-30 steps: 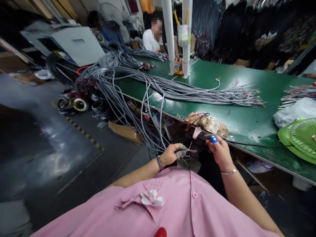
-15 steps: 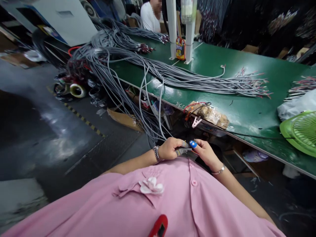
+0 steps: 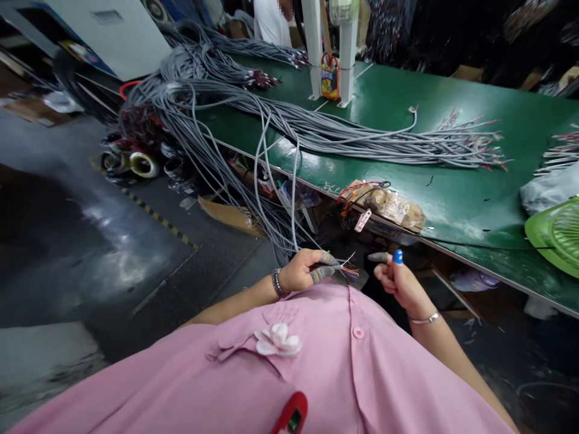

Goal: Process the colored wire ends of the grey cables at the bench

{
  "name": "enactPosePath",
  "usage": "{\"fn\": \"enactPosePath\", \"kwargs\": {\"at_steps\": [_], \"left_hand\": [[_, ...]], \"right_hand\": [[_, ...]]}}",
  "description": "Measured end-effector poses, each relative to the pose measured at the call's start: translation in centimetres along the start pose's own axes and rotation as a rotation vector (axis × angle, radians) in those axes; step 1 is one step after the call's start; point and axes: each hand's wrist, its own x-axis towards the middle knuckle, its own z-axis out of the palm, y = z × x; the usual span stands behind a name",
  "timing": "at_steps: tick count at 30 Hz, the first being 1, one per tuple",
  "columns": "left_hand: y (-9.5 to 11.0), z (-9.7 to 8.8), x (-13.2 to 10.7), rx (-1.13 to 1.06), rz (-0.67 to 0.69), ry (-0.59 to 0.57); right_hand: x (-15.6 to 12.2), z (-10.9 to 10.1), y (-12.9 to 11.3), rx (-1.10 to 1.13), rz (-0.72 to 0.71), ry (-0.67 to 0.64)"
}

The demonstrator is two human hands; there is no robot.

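Note:
My left hand, with grey finger cots on its fingertips, pinches the end of a grey cable. Out of that end fan several thin coloured wires, pointing right. My right hand is a short way to the right, apart from the wires. Its thumb wears a blue cover and stands up, while the index finger in a grey cot points left. The other fingers curl in, and nothing shows between thumb and index finger.
Long bundled grey cables lie along the green workbench and hang over its edge. A taped block and a pink clip sit at that edge. A green fan stands right. A person in white is behind the bench.
My right hand has drawn away to the right from the cable end and its fingers have come apart. The coloured wires now show, spread out. My left hand has shifted slightly left.

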Motion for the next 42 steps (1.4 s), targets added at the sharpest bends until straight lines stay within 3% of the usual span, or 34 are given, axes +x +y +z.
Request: {"fn": "enactPosePath", "kwargs": {"at_steps": [2, 6, 9, 15, 26, 30, 33, 36, 37, 39, 42], "left_hand": [[0.2, 0.1, 0.2, -0.005, -0.027, 0.016], [0.6, 0.1, 0.2, -0.053, -0.107, 0.034], [0.6, 0.0, 0.0, -0.132, -0.15, 0.047], [0.6, 0.0, -0.2, -0.152, -0.154, 0.007], [0.5, 0.2, -0.3, -0.163, -0.157, -0.065], [0.5, 0.0, -0.3, -0.165, -0.153, -0.092], [0.5, -0.7, -1.0, -0.241, -0.158, -0.118], [0.1, -1.4, -2.1, -0.384, -0.248, 0.011], [-0.1, -1.5, -2.4, -0.423, -0.287, 0.075], [-0.3, -1.5, -2.6, -0.474, -0.349, 0.161], [-0.2, -0.9, -2.1, -0.499, -0.386, 0.162]], "right_hand": [[-0.5, 1.5, 0.2, -0.121, -0.007, -0.095], [-0.8, 3.4, -0.6, -0.211, -0.073, -0.161], [-0.5, 4.3, -1.2, -0.143, -0.06, -0.22], [-0.3, 5.8, -1.5, 0.111, 0.117, -0.336], [-0.9, 6.7, -1.4, 0.191, 0.231, -0.386], [-0.8, 6.5, -0.8, 0.208, 0.204, -0.33], [-0.3, 4.2, -0.8, 0.28, 0.123, -0.125], [0.1, 1.2, -1.0, 0.381, -0.042, 0.105], [0.0, 0.7, -1.1, 0.378, -0.043, 0.105], [-0.4, 0.9, -1.2, 0.335, 0.004, -0.002], [-1.2, 3.6, -1.6, 0.265, 0.101, -0.248]]}}
